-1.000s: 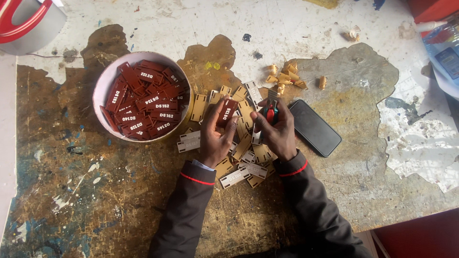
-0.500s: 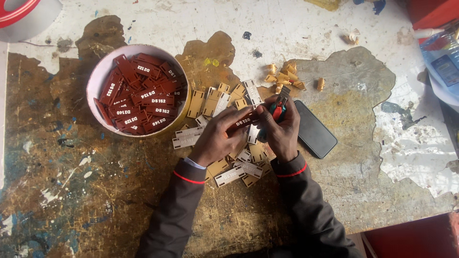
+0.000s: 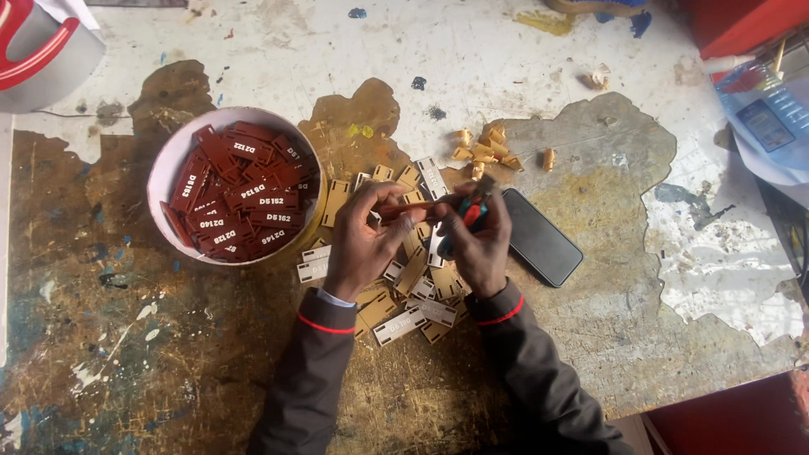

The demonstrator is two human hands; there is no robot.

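While dark sleeves with red cuff stripes enter from bottom edge, both hands meet over heap of pale tan rectangular tags (image 3: 404, 324) on worn wooden table (image 3: 168, 371). Left hand (image 3: 364, 244) pinches one dark red rectangular tag (image 3: 413, 207), fingers closed on its left end; long axis runs left-right, free end pointing at right hand (image 3: 480, 244). Right hand closed round small red-and-teal hand tool (image 3: 472, 211), touching tag's right end. Just right: black phone (image 3: 541, 236). Farther left: white round bowl (image 3: 173, 164) full of red tags.
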